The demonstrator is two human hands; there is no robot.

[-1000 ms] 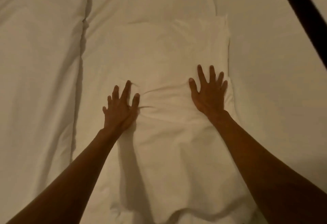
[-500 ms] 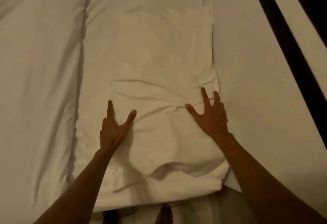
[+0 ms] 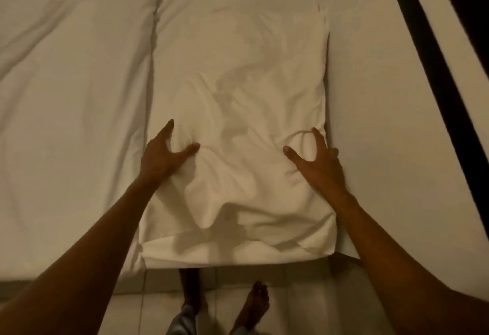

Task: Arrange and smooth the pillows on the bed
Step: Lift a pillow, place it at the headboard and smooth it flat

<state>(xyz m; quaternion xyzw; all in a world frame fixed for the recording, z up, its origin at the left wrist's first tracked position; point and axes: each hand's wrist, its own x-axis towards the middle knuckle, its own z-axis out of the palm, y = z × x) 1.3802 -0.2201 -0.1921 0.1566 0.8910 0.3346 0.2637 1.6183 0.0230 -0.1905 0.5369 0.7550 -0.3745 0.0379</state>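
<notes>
A white pillow (image 3: 238, 83) lies lengthwise on the bed, its near end at the mattress edge. Its cover is creased across the lower half. My left hand (image 3: 161, 157) presses on the pillow's left edge, forefinger straight along the side and thumb spread inward on the fabric. My right hand (image 3: 320, 165) presses on the right edge, with its thumb spread inward, the forefinger on top, and the other fingers down the pillow's side. Wrinkles bunch between the two thumbs.
A white duvet (image 3: 74, 96) covers the bed to the left of the pillow, and bare sheet (image 3: 383, 123) lies to the right. A dark bed frame bar (image 3: 436, 70) runs diagonally at the far right. Tiled floor (image 3: 304, 303) and my bare feet (image 3: 254, 305) show below.
Both hands slid toward me along the pillow, from flat on its top to its side edges. The view pulled back, so the mattress edge, floor and feet came into sight.
</notes>
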